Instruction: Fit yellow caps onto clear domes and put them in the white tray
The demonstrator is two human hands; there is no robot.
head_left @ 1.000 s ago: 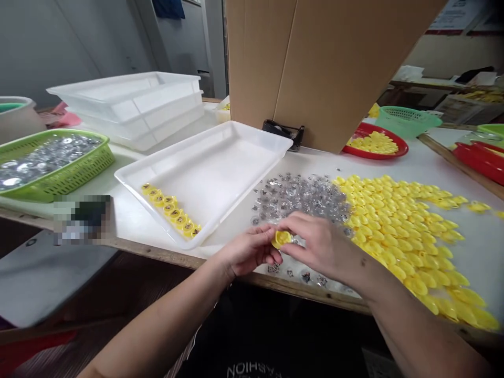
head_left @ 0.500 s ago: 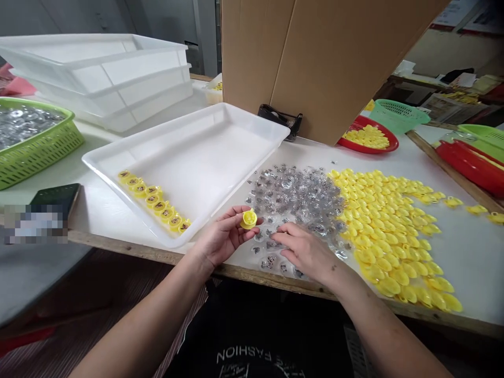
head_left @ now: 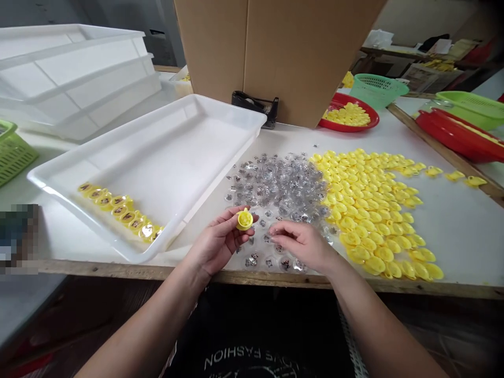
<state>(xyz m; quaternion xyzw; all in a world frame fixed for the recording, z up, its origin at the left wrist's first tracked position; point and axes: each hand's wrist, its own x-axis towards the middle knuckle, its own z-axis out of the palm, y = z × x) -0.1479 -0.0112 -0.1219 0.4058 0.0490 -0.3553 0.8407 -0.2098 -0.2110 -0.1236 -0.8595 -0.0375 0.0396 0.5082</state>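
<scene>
Between the thumb and fingers of my left hand is a small round yellow plastic cup-like piece with a loop on its rim, its hollow side facing up. My right hand is pinched closed just above the table, to the right of the yellow piece; what its fingertips hold, if anything, I cannot make out. Around and beyond it spread many clear round plastic pieces with small dark printed pictures. To their right lies a large patch of similar yellow pieces.
At the left, a white tray holds two short rows of yellow pieces with printed faces. Stacked white trays, a cardboard box, a black tape dispenser and a red dish stand behind. A wooden edge runs along the front.
My right hand has risen slightly from the clear pieces, its fingers now closer together. My left hand still holds the yellow piece. The view has shifted to the right.
</scene>
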